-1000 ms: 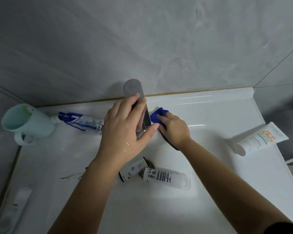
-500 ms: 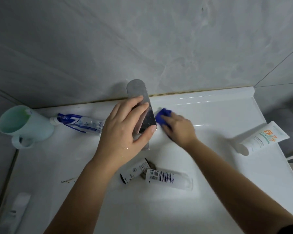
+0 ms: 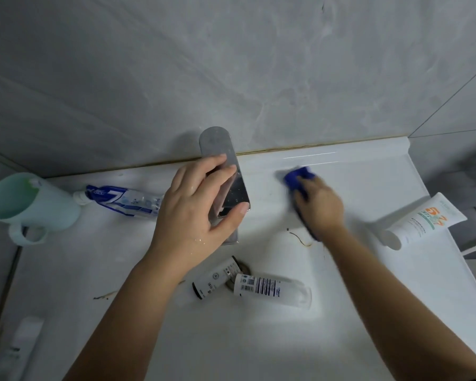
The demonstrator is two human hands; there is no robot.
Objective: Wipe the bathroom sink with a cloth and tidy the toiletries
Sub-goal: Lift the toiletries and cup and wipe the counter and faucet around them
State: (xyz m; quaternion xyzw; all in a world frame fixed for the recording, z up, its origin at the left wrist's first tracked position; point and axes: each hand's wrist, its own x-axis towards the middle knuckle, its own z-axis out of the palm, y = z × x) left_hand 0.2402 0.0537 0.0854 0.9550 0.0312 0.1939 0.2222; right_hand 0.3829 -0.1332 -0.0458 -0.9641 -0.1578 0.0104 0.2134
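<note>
My right hand (image 3: 320,206) presses a blue cloth (image 3: 297,178) onto the white sink (image 3: 355,284) ledge to the right of the tap; hand and cloth are motion-blurred. My left hand (image 3: 195,213) grips the chrome tap lever (image 3: 224,166) at the back centre. In the basin, two white bottles lie on their sides beside the drain: a small one (image 3: 213,279) and a longer one (image 3: 270,288) with a barcode. A blue-and-white toothpaste tube (image 3: 121,200) lies left of the tap, next to a pale green mug (image 3: 25,206).
A white tube with orange print (image 3: 423,221) rests on the right ledge. Another white tube (image 3: 19,345) lies at the lower left edge. Dark hairs (image 3: 300,239) and a smear (image 3: 105,295) mark the sink. Grey tiled wall behind.
My right hand has swept the blue cloth to the right along the back ledge, away from the tap. My left hand stays on the tap lever.
</note>
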